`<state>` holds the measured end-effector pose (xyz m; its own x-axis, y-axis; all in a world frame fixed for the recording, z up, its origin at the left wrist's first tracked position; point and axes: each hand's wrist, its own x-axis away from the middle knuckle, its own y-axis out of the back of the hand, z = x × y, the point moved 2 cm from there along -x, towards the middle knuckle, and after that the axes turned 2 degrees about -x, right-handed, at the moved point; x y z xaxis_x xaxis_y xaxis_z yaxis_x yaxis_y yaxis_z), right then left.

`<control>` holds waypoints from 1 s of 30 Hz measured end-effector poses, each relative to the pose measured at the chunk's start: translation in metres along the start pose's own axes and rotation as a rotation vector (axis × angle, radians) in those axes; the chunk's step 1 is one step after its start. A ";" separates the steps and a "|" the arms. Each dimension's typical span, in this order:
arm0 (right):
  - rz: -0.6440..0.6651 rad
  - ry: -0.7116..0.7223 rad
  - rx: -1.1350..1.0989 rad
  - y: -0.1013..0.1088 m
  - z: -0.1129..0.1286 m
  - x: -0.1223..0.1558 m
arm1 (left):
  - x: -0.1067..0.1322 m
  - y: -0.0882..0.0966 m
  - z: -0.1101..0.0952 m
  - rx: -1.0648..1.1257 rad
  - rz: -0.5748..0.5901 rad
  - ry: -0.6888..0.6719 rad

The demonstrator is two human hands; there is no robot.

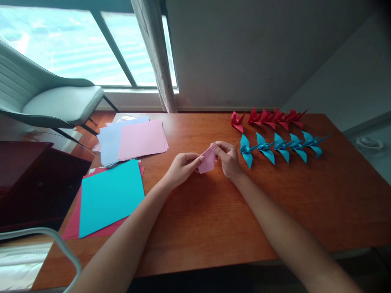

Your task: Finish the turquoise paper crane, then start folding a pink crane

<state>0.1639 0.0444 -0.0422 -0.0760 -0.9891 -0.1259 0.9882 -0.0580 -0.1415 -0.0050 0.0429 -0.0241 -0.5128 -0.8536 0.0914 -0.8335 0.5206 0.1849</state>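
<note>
A small folded piece of pink paper [208, 161] is held just above the wooden table [275, 203], near its middle. My left hand [182, 166] pinches its left corner with thumb and fingers. My right hand [227, 158] pinches its upper right edge. Both hands are closed on the paper. To the right lies a row of several blue paper cranes [282, 146], and behind them a row of several red paper cranes [269, 117].
A turquoise sheet [110, 197] lies on red sheets at the table's front left. Behind it sits a stack of pink paper [142, 138] over pale blue sheets. A grey chair [51, 101] stands by the window at the left. A curtain [155, 53] hangs behind.
</note>
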 end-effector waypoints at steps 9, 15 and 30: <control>-0.107 0.049 0.091 0.002 0.001 -0.001 | 0.000 0.002 0.001 0.071 -0.023 0.005; -0.035 0.009 0.062 0.001 0.000 -0.002 | -0.002 0.003 0.006 0.092 -0.151 -0.006; 0.197 -0.043 0.111 -0.011 -0.004 0.003 | -0.004 0.006 0.007 0.137 -0.318 -0.034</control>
<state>0.1524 0.0429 -0.0451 0.1231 -0.9876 -0.0979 0.9922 0.1247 -0.0095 -0.0100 0.0494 -0.0299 -0.2275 -0.9736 0.0170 -0.9714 0.2282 0.0655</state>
